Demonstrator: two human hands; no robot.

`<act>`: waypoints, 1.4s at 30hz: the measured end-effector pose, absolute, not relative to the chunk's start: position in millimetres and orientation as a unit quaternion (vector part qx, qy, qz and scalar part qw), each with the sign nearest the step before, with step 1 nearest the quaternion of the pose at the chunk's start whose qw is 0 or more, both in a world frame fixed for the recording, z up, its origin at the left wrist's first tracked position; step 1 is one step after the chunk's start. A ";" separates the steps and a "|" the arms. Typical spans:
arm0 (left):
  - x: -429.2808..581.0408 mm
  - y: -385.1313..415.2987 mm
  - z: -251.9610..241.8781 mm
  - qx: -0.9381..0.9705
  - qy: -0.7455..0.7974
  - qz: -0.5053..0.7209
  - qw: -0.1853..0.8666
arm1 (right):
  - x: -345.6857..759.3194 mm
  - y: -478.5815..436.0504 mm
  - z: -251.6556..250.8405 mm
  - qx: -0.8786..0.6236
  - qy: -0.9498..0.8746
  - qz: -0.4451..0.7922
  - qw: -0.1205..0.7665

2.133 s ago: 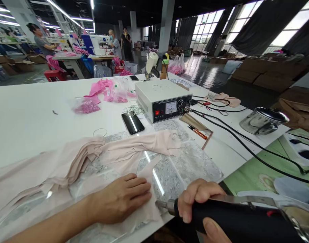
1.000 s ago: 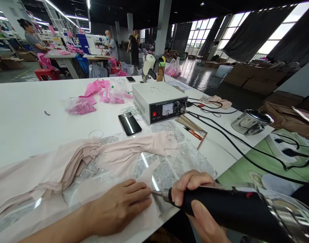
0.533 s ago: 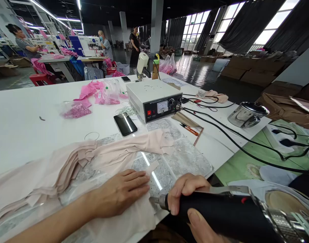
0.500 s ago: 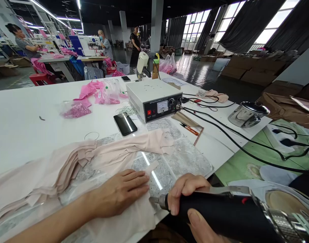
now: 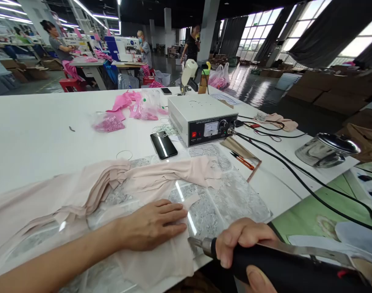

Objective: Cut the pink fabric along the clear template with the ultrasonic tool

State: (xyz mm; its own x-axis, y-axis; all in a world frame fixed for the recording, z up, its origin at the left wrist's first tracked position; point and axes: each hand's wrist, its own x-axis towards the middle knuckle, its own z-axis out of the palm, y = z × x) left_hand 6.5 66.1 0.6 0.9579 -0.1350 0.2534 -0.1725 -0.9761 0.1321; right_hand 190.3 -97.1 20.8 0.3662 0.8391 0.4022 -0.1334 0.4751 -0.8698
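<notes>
The left hand (image 5: 155, 226) lies palm down with its fingers spread flat and pointing right, pressing a small piece of pale pink cloth (image 5: 164, 260) onto a scratched clear sheet (image 5: 234, 199) at the near edge of the white table (image 5: 36, 134). The right hand (image 5: 243, 248) is closed in a full grip around the front end of a black tool (image 5: 283, 268), fingers over the top and thumb underneath. The tool lies roughly level and points left. Its metal tip (image 5: 196, 243) sits at the right edge of the cloth, just beside the left fingertips; whether it touches the cloth cannot be told. A long pile of the same pale pink fabric (image 5: 82, 191) stretches across the sheet just beyond the left hand and off to the near left. Farther back a black phone (image 5: 164, 145) lies face up, and to its right stands a white control box (image 5: 202, 118) with a dial and knobs on its front. A black cable (image 5: 295, 175) runs from the box toward the near right. Orange-handled snips (image 5: 242, 160) lie near the box, and a metal pot (image 5: 324, 149) sits at the table's right edge. Clear bags of pink bits (image 5: 108, 122) lie on the far left of the table. People are at work at tables far behind.
</notes>
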 end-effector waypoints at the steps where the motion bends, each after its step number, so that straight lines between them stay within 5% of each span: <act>1: 6.4 65.7 -0.7 0.986 -0.078 0.126 0.079 | 190.7 -97.2 21.2 -0.388 -0.453 0.333 0.730; 13: 5.6 64.8 -4.7 0.985 -0.076 0.127 0.089 | 174.1 -87.6 30.3 -0.438 -0.382 0.261 0.771; 42: 1.4 57.0 -0.3 0.982 -0.048 0.140 0.120 | 191.2 -91.0 24.3 -0.409 -0.452 0.304 0.732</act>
